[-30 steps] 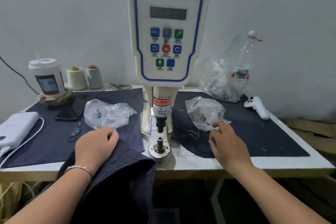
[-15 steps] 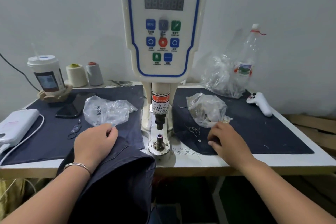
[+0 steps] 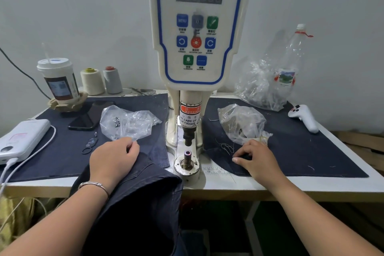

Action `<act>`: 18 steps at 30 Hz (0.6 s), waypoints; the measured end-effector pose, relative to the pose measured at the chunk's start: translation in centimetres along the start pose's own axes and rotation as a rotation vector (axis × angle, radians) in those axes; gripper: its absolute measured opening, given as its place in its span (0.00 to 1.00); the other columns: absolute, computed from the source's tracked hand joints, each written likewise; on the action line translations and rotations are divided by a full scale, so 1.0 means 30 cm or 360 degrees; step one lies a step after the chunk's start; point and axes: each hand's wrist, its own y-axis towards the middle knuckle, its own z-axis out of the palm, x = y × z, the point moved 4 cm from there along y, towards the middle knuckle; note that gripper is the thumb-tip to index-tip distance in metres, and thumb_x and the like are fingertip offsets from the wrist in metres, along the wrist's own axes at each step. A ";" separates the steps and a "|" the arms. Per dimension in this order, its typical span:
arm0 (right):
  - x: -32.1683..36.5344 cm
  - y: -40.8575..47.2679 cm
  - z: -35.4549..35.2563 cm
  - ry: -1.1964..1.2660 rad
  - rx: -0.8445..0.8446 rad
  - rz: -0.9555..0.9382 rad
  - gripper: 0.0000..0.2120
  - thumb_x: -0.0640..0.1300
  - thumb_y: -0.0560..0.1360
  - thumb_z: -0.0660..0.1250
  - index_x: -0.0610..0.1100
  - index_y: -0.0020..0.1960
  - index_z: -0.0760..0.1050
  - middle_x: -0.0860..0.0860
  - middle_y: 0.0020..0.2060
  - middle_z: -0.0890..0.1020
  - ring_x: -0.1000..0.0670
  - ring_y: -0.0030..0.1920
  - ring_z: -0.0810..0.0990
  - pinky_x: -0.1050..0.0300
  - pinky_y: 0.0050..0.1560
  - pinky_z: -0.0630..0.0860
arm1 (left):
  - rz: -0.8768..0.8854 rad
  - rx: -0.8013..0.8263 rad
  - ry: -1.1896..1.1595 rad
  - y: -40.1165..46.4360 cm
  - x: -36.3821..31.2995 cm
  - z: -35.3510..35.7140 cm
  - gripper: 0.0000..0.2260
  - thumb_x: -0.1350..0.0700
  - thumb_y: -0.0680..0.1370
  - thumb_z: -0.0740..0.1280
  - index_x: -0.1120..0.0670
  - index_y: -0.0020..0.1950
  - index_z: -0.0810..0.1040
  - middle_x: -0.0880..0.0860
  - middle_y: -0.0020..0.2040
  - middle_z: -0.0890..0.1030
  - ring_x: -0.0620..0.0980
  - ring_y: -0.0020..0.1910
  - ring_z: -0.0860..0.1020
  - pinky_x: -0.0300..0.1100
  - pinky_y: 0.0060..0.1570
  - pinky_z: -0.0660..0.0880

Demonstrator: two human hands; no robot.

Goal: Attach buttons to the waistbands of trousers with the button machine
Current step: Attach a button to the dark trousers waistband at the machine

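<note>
The cream servo button machine (image 3: pixel 198 27) stands at the table's middle, its punch above a small post on a round base (image 3: pixel 187 163). Dark trousers (image 3: pixel 137 199) hang over the front edge left of the base. My left hand (image 3: pixel 113 159) rests on the trousers with fingers curled, its fingertips at the edge of a clear bag of metal parts (image 3: pixel 127 122). My right hand (image 3: pixel 256 158) lies on the dark cloth mat (image 3: pixel 301 151) beside another clear bag (image 3: pixel 241 123), fingers bent down onto the cloth; whether it pinches anything is hidden.
At the left are a white power bank with cable (image 3: pixel 22 138), a phone (image 3: pixel 87 117), a lidded cup (image 3: pixel 59 82), two thread cones (image 3: pixel 101 81) and small metal rings (image 3: pixel 89 145). At the right are a crumpled plastic bottle (image 3: pixel 287 68) and a white controller (image 3: pixel 304 117).
My right hand has come down from the bag onto the cloth mat and slid slightly toward me. My left hand stays on the trousers. The view has tilted down a little.
</note>
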 end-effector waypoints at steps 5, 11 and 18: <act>0.036 -0.013 -0.022 0.0150 -0.0069 -0.0049 0.07 0.43 0.72 0.74 0.52 0.37 0.81 0.55 0.42 0.77 0.50 0.50 0.75 0.52 0.53 0.73 | 0.0009 0.0009 -0.0004 -0.001 -0.002 -0.002 0.19 0.50 0.78 0.62 0.55 0.29 0.65 0.50 0.26 0.72 0.56 0.32 0.71 0.44 0.29 0.58; 0.287 -0.037 -0.015 0.0483 -0.0152 -0.0421 0.09 0.41 0.71 0.74 0.51 0.35 0.80 0.57 0.39 0.79 0.57 0.42 0.76 0.70 0.42 0.68 | 0.0008 0.0014 0.0004 -0.001 -0.005 -0.003 0.19 0.50 0.78 0.62 0.54 0.29 0.64 0.50 0.26 0.70 0.56 0.32 0.70 0.44 0.29 0.57; 0.378 -0.044 0.038 0.0568 0.0019 -0.0524 0.01 0.39 0.72 0.74 0.43 0.41 0.82 0.54 0.42 0.79 0.64 0.41 0.74 0.73 0.39 0.67 | 0.0018 0.0015 0.0011 -0.001 -0.005 -0.002 0.19 0.50 0.79 0.62 0.54 0.29 0.64 0.49 0.26 0.69 0.56 0.32 0.69 0.44 0.30 0.57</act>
